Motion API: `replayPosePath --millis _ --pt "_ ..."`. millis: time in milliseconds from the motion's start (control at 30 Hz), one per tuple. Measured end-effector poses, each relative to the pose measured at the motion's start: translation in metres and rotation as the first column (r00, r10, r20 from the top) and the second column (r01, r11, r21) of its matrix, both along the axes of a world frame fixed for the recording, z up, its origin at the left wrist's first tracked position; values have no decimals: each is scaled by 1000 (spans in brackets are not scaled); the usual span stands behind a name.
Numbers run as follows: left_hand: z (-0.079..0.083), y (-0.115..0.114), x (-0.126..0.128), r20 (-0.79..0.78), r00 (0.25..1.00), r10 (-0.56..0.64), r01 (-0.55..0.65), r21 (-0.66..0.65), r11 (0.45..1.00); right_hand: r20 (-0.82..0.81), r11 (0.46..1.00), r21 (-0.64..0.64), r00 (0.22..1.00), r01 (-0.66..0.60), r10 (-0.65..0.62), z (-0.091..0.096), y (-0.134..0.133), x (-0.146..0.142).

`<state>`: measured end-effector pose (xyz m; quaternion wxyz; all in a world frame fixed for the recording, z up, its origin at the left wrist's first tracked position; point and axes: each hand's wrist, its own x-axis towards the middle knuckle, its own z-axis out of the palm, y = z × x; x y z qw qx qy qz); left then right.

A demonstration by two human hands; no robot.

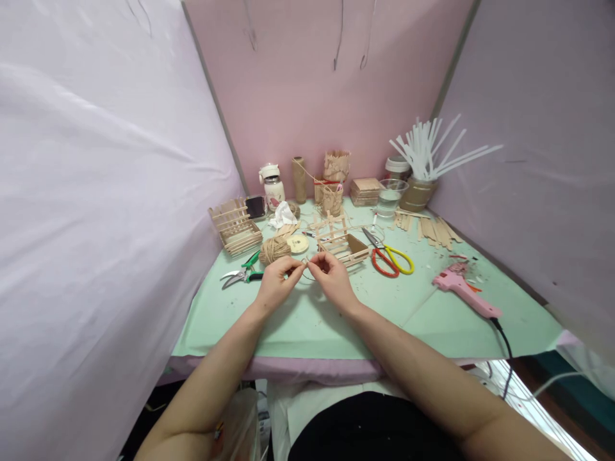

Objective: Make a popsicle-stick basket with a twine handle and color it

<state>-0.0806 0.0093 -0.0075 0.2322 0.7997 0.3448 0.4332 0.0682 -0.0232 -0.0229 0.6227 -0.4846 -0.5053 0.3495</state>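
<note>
My left hand (280, 282) and my right hand (331, 278) meet above the middle of the table, fingertips pinched together. Between them runs a thin piece of twine (305, 261), gripped at both sides; a loop of it hangs just below the fingers. Right behind my left hand lies a ball of jute twine (275, 249) with a round pale label (298, 243). A small basket-like frame of wooden sticks (343, 246) stands behind my right hand. Green-handled pruning shears (241, 274) lie left of my left hand.
Scissors with red and yellow handles (390, 256) lie to the right, beyond them a pink glue gun (466, 291) with a cord. At the back stand a cup of water (390, 200), a pot of white glue sticks (419, 192) and wooden sticks (437, 232). Another stick basket (235, 230) is left.
</note>
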Motion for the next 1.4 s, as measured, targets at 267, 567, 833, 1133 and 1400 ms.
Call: replayPosePath --millis 267,567,833,1133,1400 --pt "-2 -2 1 -66 995 73 -60 186 981 165 996 86 985 33 -47 2 -6 -1" --pt "-7 -3 1 -174 976 130 -60 360 931 158 996 77 985 53 -65 1 -4 0" --pt "-11 -3 0 -207 969 131 -43 382 923 153 996 53 985 78 -85 -2 -4 -1" --pt "-10 -7 2 -143 985 101 -56 290 955 113 999 -5 992 53 -52 -3 -2 -2" --pt "0 -7 6 96 988 120 -94 -242 966 358 981 184 924 68 -131 -6 -7 -4"
